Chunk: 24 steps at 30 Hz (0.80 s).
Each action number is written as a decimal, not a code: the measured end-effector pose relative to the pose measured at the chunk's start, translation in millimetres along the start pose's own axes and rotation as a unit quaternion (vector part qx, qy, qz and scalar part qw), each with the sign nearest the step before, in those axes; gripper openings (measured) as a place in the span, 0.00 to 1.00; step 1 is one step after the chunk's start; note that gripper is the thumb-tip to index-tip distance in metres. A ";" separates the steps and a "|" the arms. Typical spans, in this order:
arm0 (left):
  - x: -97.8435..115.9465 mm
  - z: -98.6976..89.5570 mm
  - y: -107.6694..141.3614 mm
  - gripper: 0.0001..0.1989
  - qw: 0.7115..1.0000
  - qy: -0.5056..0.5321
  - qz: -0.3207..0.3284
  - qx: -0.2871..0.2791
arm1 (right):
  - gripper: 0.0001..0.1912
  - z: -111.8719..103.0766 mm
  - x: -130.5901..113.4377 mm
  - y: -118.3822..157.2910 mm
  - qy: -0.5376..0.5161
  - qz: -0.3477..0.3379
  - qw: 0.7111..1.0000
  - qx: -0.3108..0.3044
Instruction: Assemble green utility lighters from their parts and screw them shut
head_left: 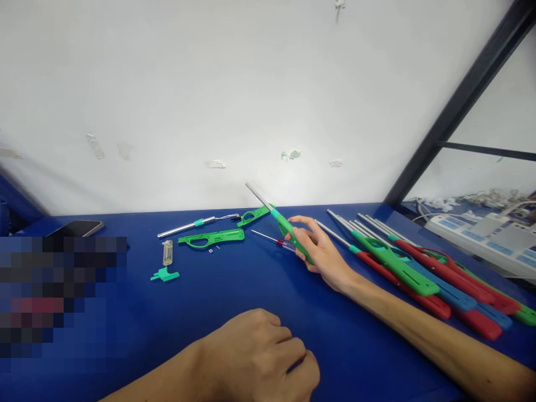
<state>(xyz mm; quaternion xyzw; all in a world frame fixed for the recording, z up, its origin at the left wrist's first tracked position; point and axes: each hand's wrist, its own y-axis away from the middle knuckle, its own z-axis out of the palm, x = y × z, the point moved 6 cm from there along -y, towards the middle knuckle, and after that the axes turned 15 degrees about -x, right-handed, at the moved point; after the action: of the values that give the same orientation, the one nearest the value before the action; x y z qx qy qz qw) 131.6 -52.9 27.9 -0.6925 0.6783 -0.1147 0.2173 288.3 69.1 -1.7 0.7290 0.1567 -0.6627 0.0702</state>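
Observation:
My right hand (pixel 316 245) is closed around the green handle of a long gas lighter (pixel 282 226), whose metal tube points up and to the left. Just behind that hand, a screwdriver (pixel 286 244) with a clear purple-red handle lies on the table. My left hand (pixel 259 357) is curled into a loose fist low in the middle, and I see no object in it. Left of centre lie parts of an opened lighter: two green handle halves (pixel 213 239), a metal tube with wires (pixel 184 226), a clear fuel tank (pixel 167 253) and a turquoise trigger piece (pixel 165 274).
Several red, green and blue lighters (pixel 419 273) are piled at the right. Behind them, a white power strip (pixel 481 237) sits by a dark metal frame (pixel 452 106). A phone (pixel 79 228) lies at the far left. A white wall (pixel 251 100) borders the blue table (pixel 201 307).

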 end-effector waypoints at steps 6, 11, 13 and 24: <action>-3.3 -1.5 -0.1 0.19 1.000 -0.008 0.001 0.012 | 0.23 -2.6 -0.2 -1.9 0.065 -0.008 0.998 0.025; -2.9 -1.3 0.5 0.18 1.000 -0.012 0.001 0.016 | 0.24 -22.4 -18.0 -3.6 0.221 -0.023 0.973 0.060; -3.2 -1.6 0.7 0.18 1.000 -0.013 -0.003 0.016 | 0.22 -38.5 -35.1 -0.7 0.307 -0.024 0.949 0.069; -6.4 2.7 0.6 0.22 0.999 -0.029 -0.013 0.030 | 0.17 -102.3 -48.0 26.4 0.519 0.096 0.845 -0.079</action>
<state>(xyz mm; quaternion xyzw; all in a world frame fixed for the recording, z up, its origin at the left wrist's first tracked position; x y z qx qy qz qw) 131.9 -46.1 26.1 -0.6977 0.6585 -0.1177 0.2563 390.0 69.6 54.4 0.9700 0.1508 -0.1626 0.0992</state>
